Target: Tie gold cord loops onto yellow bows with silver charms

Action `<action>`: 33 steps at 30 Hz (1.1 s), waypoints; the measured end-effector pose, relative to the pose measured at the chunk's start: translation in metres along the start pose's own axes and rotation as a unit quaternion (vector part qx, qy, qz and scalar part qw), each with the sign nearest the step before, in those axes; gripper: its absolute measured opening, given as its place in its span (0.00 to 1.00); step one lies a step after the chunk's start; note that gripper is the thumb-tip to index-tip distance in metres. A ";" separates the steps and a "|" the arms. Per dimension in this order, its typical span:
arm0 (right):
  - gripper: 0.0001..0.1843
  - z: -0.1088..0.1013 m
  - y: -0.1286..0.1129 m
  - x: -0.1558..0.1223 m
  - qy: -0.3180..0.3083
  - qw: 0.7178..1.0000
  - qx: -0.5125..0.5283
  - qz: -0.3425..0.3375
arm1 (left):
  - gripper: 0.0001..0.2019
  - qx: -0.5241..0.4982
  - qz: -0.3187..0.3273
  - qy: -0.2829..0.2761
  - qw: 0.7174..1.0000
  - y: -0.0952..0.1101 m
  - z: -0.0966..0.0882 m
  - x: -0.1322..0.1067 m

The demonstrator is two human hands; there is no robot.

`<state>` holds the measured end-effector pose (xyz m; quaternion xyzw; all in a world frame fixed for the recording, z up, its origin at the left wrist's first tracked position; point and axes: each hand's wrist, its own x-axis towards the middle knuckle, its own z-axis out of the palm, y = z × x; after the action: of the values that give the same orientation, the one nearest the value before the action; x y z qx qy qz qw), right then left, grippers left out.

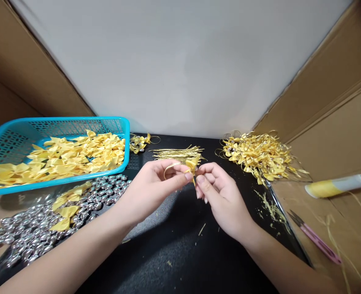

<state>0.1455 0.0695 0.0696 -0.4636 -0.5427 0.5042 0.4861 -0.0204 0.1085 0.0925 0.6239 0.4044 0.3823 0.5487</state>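
Observation:
My left hand (154, 185) and my right hand (221, 196) meet above the black mat (174, 253), both pinching one small yellow ribbon bow (192, 165). A thin gold cord loop (169, 168) curls from the bow over my left fingers. Just behind my hands lies a bundle of cut gold cords (178, 154). A pile of finished yellow bows with gold loops (261, 157) sits to the right of it.
A blue plastic basket (14, 139) of plain yellow bows stands at the left. Silver beads (33, 232) and a few loose bows lie in front of it. Pink thread snips (317, 241) and a white-yellow tube (336, 185) rest on cardboard at right. Cardboard walls flank both sides.

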 end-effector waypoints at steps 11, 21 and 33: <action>0.08 -0.006 0.001 0.007 0.019 0.984 -0.163 -0.072 | 0.08 -0.141 -0.115 0.000 0.983 -0.011 -0.001 0.008; 0.04 -0.014 0.005 0.010 0.159 0.931 -0.255 -0.207 | 0.08 -0.095 -0.112 0.036 0.988 -0.022 0.006 0.009; 0.03 -0.002 0.006 0.004 0.189 0.854 -0.385 -0.295 | 0.08 0.101 -0.019 0.083 0.991 -0.023 0.011 0.001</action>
<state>0.1469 0.0741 0.0641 -0.5177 -0.7026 -0.0094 0.4881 -0.0118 0.1071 0.0684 0.6346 0.4969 0.3791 0.4547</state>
